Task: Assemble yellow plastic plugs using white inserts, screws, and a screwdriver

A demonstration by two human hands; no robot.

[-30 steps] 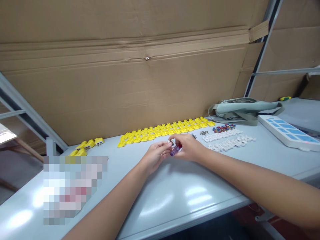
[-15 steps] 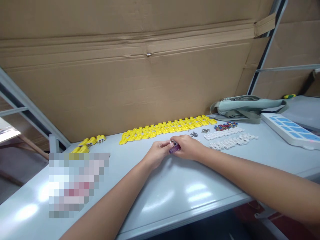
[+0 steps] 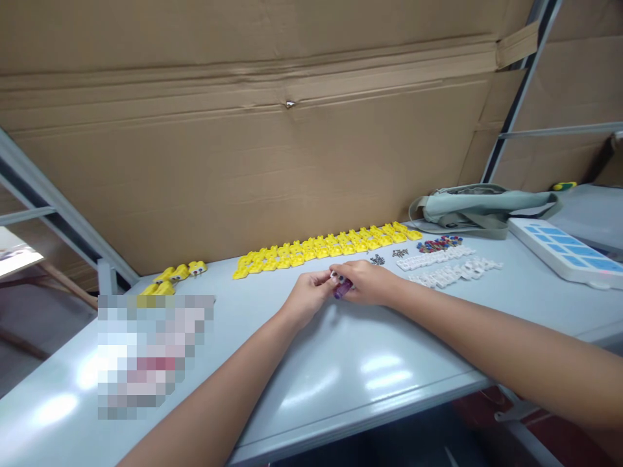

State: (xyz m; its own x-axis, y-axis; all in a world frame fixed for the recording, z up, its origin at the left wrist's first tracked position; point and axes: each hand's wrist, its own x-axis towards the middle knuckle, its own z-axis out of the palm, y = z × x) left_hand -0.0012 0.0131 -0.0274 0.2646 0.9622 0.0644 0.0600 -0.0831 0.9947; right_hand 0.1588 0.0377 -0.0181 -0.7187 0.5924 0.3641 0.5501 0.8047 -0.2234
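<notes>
Both my hands meet above the middle of the table. My right hand (image 3: 363, 280) is closed round a purple-handled screwdriver (image 3: 342, 289), whose handle end sticks out below the fingers; its tip is hidden. The fingers of my left hand (image 3: 311, 293) pinch a small white plastic piece (image 3: 333, 277) against the right fingertips, mostly covered. Behind the hands runs a long double row of yellow plastic parts (image 3: 321, 248). Two small piles of screws (image 3: 377, 260) lie just past my right hand, beside rows of white plastic parts (image 3: 452, 272).
Small red and blue pieces (image 3: 440, 244) lie by the white parts. A grey-green bag (image 3: 477, 207) and a white case with blue compartments (image 3: 569, 253) stand at right. More yellow parts (image 3: 180, 272) sit at left near a blurred patch. Cardboard (image 3: 292, 162) walls the table's back edge.
The hands stay together with nearly the same grip. The purple handle has shifted slightly to the right and tilted a little; the view has moved very slightly.
</notes>
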